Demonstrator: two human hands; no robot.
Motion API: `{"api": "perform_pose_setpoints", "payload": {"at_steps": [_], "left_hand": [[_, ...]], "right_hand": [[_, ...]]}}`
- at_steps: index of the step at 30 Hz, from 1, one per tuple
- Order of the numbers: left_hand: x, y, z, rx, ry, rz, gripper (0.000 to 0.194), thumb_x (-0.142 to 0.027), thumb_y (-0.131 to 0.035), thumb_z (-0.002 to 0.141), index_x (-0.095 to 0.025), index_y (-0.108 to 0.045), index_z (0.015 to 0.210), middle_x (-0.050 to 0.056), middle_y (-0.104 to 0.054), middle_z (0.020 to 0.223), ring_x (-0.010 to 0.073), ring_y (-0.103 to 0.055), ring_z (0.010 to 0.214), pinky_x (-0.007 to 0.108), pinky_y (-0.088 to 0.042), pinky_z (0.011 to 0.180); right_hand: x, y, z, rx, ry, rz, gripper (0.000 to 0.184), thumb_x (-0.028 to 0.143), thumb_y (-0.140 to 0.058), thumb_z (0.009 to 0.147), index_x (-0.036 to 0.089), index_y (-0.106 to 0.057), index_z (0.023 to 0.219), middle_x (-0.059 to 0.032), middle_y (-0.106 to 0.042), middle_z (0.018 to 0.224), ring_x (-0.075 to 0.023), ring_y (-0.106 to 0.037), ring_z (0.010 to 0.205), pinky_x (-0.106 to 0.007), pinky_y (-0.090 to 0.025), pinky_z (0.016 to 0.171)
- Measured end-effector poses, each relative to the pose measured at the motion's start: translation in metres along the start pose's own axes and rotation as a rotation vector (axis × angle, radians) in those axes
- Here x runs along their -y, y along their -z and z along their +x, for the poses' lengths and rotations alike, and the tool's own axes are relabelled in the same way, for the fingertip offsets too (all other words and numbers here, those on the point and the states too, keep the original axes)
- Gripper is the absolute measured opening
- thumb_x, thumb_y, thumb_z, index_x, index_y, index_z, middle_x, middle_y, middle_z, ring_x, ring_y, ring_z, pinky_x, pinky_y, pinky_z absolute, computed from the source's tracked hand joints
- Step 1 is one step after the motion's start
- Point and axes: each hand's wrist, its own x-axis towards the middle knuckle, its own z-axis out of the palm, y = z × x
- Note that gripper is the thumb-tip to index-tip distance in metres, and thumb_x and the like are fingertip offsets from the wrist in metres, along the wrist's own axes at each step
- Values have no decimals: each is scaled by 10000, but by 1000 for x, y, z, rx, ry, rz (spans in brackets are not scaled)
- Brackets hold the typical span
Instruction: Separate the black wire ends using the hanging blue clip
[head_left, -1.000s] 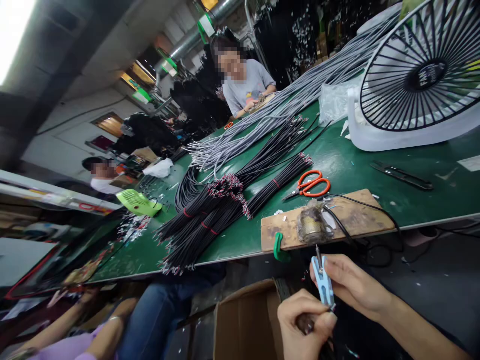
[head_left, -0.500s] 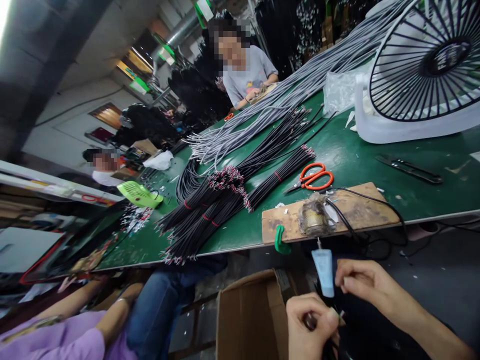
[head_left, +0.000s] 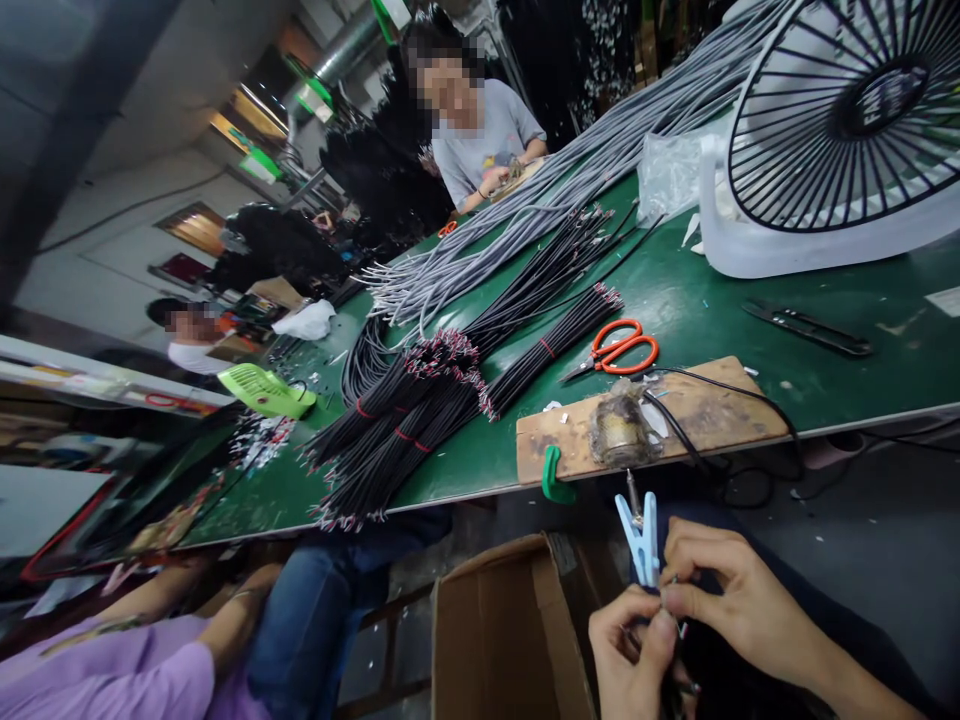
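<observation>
My left hand (head_left: 634,645) is closed around a dark cable (head_left: 679,675), below the table edge. Thumb and fingers of my right hand (head_left: 724,580) pinch at the cable's thin wire ends, touching my left fingertips; the wire tips are mostly hidden. Just above both hands hangs a light blue clothespin (head_left: 640,540), its two legs spread around a metal shaft (head_left: 632,490). That shaft sticks out of a small, grimy motor (head_left: 622,432) fixed to a wooden board (head_left: 720,405). A green clamp (head_left: 553,478) grips the board at the table edge.
Orange-handled scissors (head_left: 622,350), black thread snips (head_left: 810,328) and a white fan (head_left: 720,250) stand on the green table (head_left: 705,320). Bundled black cables (head_left: 420,440) and grey cables (head_left: 540,200) lie left. Below is a cardboard box (head_left: 502,630). Co-workers sit left and across.
My right hand has moved left and down to meet my left hand at the wire ends. The clothespin has turned, showing its two legs apart. The view has shifted slightly.
</observation>
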Motion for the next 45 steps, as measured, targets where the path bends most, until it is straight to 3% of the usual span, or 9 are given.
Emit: {"api": "perform_pose_setpoints", "payload": {"at_steps": [4,10,16,23,30,38,45], "left_hand": [[-2,-3,0,-45,-42,-27,395,-532,-790,675,-162,-674,750,17,-656,676,36,-413,270,165,-247,246],[-18,-5,8,9,-235,136,310,-451,-831,642,-162,-754,561,18,-567,564,114,-516,474,203,-381,400],[-24,-8,10,-15,-293,190,268,-443,-844,618,-181,-787,612,17,-585,565,122,-488,489,235,-415,461],[-15,-5,12,-21,-235,90,248,-408,-850,624,-179,-767,577,-1,-550,571,88,-448,463,209,-340,427],[-13,-4,10,19,-177,49,221,-372,-860,622,-174,-765,592,-14,-547,589,53,-419,421,190,-303,399],[-5,-1,12,-20,-151,42,271,-423,-857,610,-175,-754,576,-7,-534,572,80,-461,450,177,-300,360],[-10,-3,10,-12,-74,-69,263,-410,-878,583,-186,-742,564,-37,-525,583,32,-436,348,166,-308,330]], "right_hand": [[2,-2,-1,9,19,4,313,300,-619,903,171,-664,622,-19,-613,656,-166,-585,628,-272,-443,590],[6,3,-2,-34,-12,-39,63,192,-735,798,194,-743,736,-17,-696,696,-172,-629,660,-261,-479,627],[15,5,-4,-38,70,-141,153,150,-628,855,184,-740,757,-29,-713,693,-165,-624,642,-272,-483,635],[9,5,-5,-51,53,-181,200,116,-588,827,170,-724,690,-26,-678,628,-156,-581,588,-264,-446,552],[11,10,-1,4,-12,-99,158,185,-626,858,178,-761,776,-42,-732,711,-178,-629,673,-296,-471,667],[6,4,-6,-30,-21,-172,194,189,-565,863,164,-730,763,-26,-606,628,-166,-549,591,-280,-435,565],[2,5,-5,9,-118,-103,97,164,-641,795,167,-731,759,-10,-589,636,-160,-527,600,-270,-429,567]]}}
